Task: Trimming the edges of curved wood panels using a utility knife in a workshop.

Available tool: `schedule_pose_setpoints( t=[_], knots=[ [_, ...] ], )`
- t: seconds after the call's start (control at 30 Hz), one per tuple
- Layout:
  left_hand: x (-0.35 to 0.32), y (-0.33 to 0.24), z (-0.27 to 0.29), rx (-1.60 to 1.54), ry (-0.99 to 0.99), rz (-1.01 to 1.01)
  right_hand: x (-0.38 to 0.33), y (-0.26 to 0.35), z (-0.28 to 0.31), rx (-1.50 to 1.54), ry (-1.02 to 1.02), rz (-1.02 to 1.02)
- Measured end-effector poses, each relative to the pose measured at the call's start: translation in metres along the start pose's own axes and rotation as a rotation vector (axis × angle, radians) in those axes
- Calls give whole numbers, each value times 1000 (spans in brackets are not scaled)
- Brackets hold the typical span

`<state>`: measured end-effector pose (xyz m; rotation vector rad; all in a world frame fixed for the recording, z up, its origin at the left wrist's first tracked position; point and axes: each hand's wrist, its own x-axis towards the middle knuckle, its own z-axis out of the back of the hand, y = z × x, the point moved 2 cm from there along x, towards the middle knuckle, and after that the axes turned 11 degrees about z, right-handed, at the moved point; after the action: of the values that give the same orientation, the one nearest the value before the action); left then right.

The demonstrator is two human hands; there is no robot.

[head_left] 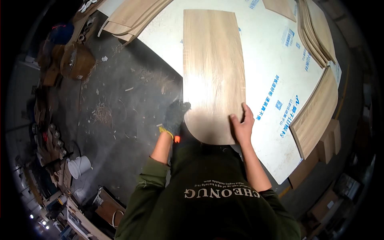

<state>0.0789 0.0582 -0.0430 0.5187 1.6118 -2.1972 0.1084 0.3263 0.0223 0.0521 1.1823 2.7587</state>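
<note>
A long wood-grain board (213,72) with a rounded near-left corner lies on a white-faced sheet, its near end close to my body. My right hand (243,126), bare, grips the board's right edge near that end, thumb on the top face. At the left edge is my left hand (175,116) in a dark glove with a yellow cuff. Its fingertips close on the edge just above the rounded corner; the rest of the fingers are dark and hard to make out. A small bright orange-red thing (177,139) shows beside the left wrist.
The white sheet (264,148) with blue print spreads under the board. Curved wood-grain pieces (316,112) lie along its right side, more stacked pieces (134,16) at the far left. Scraps and shavings (103,113) litter the grey floor. A white bucket (79,167) stands left.
</note>
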Motion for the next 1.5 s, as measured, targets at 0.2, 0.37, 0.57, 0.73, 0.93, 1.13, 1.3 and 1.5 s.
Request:
schedule_pose_setpoints(
  t=[0.2, 0.37, 0.57, 0.73, 0.93, 1.13, 1.3, 1.5],
  knots=[
    [-67, -33, -70, 844, -73, -577, 32, -48, 33, -183, -133, -11],
    [-92, -59, -65, 886, 216, -617, 47, -60, 31, -339, -164, 119],
    [-88, -60, -51, 923, 183, -47, 47, -56, 23, -403, -190, 157],
    [-60, -55, -24, 686, -83, -278, 47, -54, 23, -392, -199, 160],
    [-58, -53, -30, 868, 50, -100, 47, -56, 24, -407, -191, 126],
    [13, -42, 10, 694, -300, -52, 40, -41, 23, -463, -113, 222],
    [32, -14, 6, 647, -294, -155, -26, 26, -33, -455, 461, 543],
    [-22, -80, -20, 659, -57, -18, -48, 3, -33, -386, 428, 591]
  ],
)
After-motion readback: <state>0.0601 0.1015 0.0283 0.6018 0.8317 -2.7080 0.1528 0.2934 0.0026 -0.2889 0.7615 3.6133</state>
